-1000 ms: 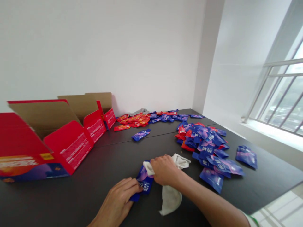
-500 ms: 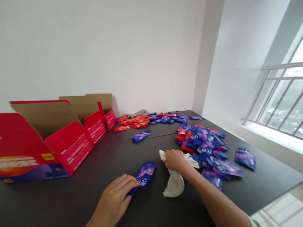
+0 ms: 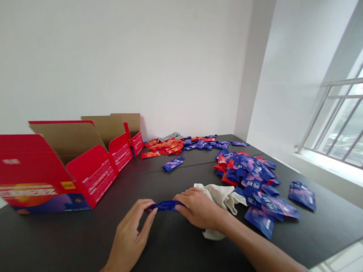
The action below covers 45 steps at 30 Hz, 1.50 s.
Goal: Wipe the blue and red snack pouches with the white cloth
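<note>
A blue pouch (image 3: 166, 206) is stretched between my two hands, seen nearly edge-on above the dark table. My left hand (image 3: 133, 226) pinches its left end between thumb and fingers. At the other end, my right hand (image 3: 198, 207) grips the pouch with its fingers closed. Behind and under the right hand lies a crumpled white cloth (image 3: 221, 194); whether that hand still touches it I cannot tell. Just right of the cloth, a heap of blue and red pouches (image 3: 252, 173) spreads over the table.
Open red boxes (image 3: 85, 173) stand in a row on the left, flaps up. Orange-red packets (image 3: 167, 145) and more blue pouches (image 3: 202, 144) lie at the back by a grey cloth (image 3: 172, 135). Single blue pouches lie at mid-table (image 3: 173, 164) and far right (image 3: 302, 195).
My right hand has come left from the white cloth and taken the pouch's right end. The pouch, held flat by my left hand before, is now turned edge-on. The view has shifted slightly left.
</note>
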Tool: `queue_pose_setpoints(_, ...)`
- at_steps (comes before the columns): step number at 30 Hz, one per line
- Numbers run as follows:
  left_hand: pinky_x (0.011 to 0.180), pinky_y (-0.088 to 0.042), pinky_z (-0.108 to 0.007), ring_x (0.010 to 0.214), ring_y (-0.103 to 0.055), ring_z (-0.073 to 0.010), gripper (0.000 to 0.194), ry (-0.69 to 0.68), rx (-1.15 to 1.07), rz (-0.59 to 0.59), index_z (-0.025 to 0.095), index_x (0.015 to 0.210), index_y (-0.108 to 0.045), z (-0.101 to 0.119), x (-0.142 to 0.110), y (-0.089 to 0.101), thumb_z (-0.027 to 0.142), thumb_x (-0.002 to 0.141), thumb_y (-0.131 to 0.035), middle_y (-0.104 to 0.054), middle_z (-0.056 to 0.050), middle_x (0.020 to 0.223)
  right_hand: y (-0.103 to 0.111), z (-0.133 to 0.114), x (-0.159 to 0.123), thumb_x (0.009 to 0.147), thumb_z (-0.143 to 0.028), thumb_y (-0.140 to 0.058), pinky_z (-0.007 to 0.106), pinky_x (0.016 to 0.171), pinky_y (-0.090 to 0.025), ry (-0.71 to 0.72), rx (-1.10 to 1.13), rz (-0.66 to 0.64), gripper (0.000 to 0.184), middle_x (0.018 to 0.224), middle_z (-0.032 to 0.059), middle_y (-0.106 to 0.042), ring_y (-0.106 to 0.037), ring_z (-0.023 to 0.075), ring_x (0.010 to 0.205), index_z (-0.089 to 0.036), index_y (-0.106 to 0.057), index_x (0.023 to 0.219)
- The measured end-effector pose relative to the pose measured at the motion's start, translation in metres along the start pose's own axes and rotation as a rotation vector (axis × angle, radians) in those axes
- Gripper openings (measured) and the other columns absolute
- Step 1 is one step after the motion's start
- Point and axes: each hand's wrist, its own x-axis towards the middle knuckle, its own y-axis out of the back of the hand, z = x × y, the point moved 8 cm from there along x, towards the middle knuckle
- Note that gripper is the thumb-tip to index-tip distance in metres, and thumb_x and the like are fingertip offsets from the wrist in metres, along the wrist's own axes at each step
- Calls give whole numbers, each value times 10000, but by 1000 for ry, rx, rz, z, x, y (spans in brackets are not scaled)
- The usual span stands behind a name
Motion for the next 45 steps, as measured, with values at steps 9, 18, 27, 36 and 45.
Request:
queue_pose_setpoints(9, 807, -518, -338, 883, -633, -187, 304, 113, 10, -71, 224, 1161, -456, -17, -2, -15, 415, 926, -471, -562, -26, 990, 91, 132, -50, 992, -292, -355, 299, 856, -355, -723, -314, 522, 294, 1049, 87, -634, -551, 219, 1005, -187, -589, 1137)
queue_pose_setpoints(18, 813, -533, -313, 910, -644, -182, 278, 17, 51, -87, 232, 1174, -468, -10, 0, -18, 368, 931, -464, -587, -32, 1029, 79, 229, -112, 888, -181, -422, 488, 955, -284, -1180, -572, 364, 436, 1245, 144, -527, -427, 324, 1171, -258, -561, 1294)
queue_pose_setpoints(27, 835, -529, -330, 948, -640, -194, 284, -8, 76, -100, 231, 1192, -458, -5, 0, -16, 349, 934, -455, -582, -35, 1028, 82, 245, -112, 908, -484, -451, 532, 987, -284, -1064, -429, 205, 435, 1309, 84, -514, -438, 314, 1200, -341, -539, 1310)
queue_pose_setpoints(36, 879, -521, -351, 1007, -618, -190, 296, 7, 91, -187, 231, 1231, -430, -8, -3, -24, 292, 942, -441, -550, -56, 1153, 97, 225, -118, 958, -304, -373, 433, 923, -315, -1130, -594, 467, 362, 1119, 106, -625, -500, 298, 1087, -281, -681, 1147)
queue_pose_setpoints(45, 910, -521, -381, 1061, -614, -210, 263, -12, 228, -115, 221, 1198, -461, -19, -1, -21, 223, 939, -414, -580, -73, 1153, 73, 206, -77, 906, -440, -492, 549, 978, -293, -1064, -573, 245, 435, 1336, 167, -467, -377, 366, 1252, -230, -568, 1279)
